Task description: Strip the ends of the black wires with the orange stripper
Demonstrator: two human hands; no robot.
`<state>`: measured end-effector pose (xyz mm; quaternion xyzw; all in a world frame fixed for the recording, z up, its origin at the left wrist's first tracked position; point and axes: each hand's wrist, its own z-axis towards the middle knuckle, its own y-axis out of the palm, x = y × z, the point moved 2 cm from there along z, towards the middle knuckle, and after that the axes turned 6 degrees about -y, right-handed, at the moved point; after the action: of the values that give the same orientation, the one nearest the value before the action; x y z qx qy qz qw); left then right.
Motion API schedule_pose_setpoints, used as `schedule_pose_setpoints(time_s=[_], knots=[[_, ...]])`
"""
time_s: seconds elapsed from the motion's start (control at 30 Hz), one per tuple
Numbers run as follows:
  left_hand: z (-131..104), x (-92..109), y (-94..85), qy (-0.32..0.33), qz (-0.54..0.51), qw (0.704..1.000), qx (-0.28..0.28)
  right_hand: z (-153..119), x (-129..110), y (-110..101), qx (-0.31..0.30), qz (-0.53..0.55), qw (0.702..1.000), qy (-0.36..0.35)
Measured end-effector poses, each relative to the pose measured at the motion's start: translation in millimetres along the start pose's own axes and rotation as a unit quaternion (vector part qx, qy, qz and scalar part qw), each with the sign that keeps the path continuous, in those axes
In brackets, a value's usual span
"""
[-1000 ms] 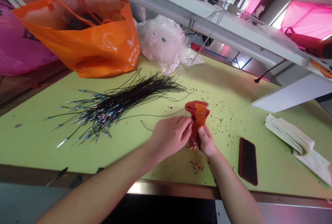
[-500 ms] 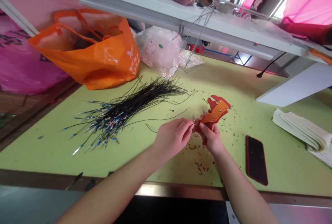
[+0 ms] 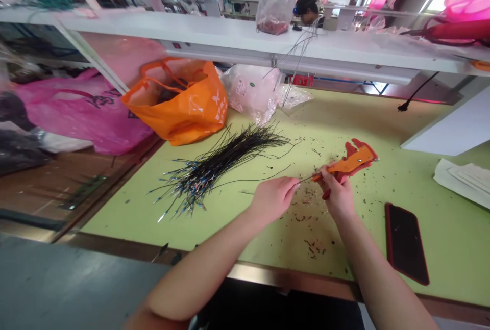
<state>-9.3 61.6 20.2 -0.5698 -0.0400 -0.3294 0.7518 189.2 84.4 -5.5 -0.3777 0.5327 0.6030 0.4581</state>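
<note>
My right hand is wrapped round an orange and red wire stripper, its head pointing away to the upper right. A thin black wire runs between my left hand and the near end of the tool. The fingertips of my left hand pinch that wire; the exact place where it meets the tool is too small to make out. To the left lies a bundle of black wires, many with blue and silver ends towards me. Dark clippings are scattered under and around my hands.
A phone lies right of my right arm, with folded white cloth or paper beyond it. An orange bag, clear plastic bags and a white shelf stand at the back. A person is in the background.
My view has swung left and up. My hands have drawn apart, the right one with the wire stripper going rightwards, so a stretch of wire now shows between them.
</note>
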Motion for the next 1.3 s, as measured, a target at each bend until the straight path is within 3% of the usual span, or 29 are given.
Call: schedule_pose_setpoints(time_s=[0.1, 0.17, 0.37, 0.57, 0.63, 0.8, 0.93, 1.13, 1.3], knots=[[4.4, -5.2, 2.2, -0.040, 0.007, 0.999, -0.036, 10.9, -9.5, -12.5, 0.138, 0.025, 0.989, -0.044], [7.4, -9.2, 1.5, -0.067, 0.013, 0.996, -0.049, 16.4, -14.3, -18.9, 0.193, 0.052, 0.978, -0.059], [13.0, -24.0, -1.2, -0.117, 0.020, 0.992, -0.049, 21.7, -17.1, -30.2, 0.262, 0.078, 0.960, -0.059], [-2.2, -52.6, -12.9, -0.116, 0.032, 0.993, -0.008, 20.0, -19.2, -25.2, 0.250, 0.087, 0.963, -0.060], [-9.8, -74.1, -25.6, -0.131, 0.040, 0.990, 0.018, 18.4, -20.7, -21.4, 0.244, 0.101, 0.963, -0.045], [-17.8, -148.1, -64.9, -0.270, 0.124, 0.950, 0.092, 12.8, -22.0, -11.7, 0.225, 0.119, 0.967, -0.016], [-16.8, -186.0, -76.4, -0.309, 0.236, 0.920, 0.053, 8.5, -21.4, -4.5, 0.209, 0.114, 0.971, -0.015], [-21.1, -196.2, -78.1, -0.302, 0.269, 0.913, 0.048, 5.5, -22.4, -0.9, 0.184, 0.107, 0.977, -0.003], [-26.6, -188.3, -74.8, -0.275, 0.269, 0.921, 0.058, 6.6, -20.8, -2.3, 0.185, 0.114, 0.976, -0.010]])
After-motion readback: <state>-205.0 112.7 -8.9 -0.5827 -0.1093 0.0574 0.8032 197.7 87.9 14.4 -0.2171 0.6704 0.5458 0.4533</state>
